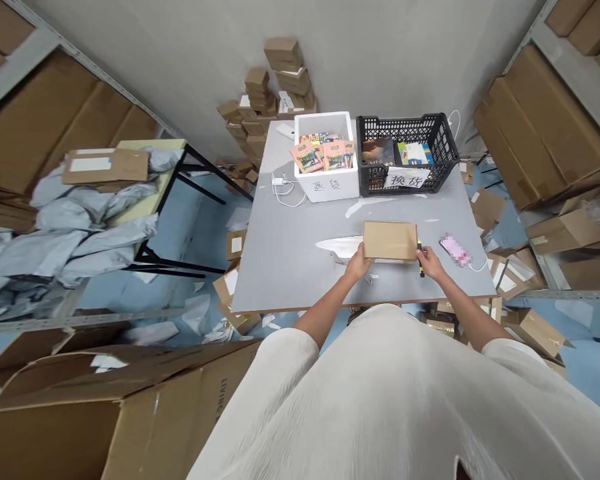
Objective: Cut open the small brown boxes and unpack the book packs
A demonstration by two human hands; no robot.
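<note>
Two hands: both in play at the near side of the table (265,267), the box (390,239) right between them!
Left hand (357,265): curled in, fingers closed on the box's near left corner.
Right hand (431,263): fingers drawn together around a cutter (421,269), black and yellow, just beside the box's right end; whether they also touch the box, one cannot tell.
Box: brown, lids closed on top, over the table; flat down or slightly raised, impossible to call.
Paper (336,245): white, poking out left of the box.
Phone (455,250): pink, blurred, off to the right hand's right.
Bin (333,190): white, lettered, at the back, loaded with books (310,157).
Crate (369,181): black, just right of the bin, a sign (407,178) on its front.
</note>
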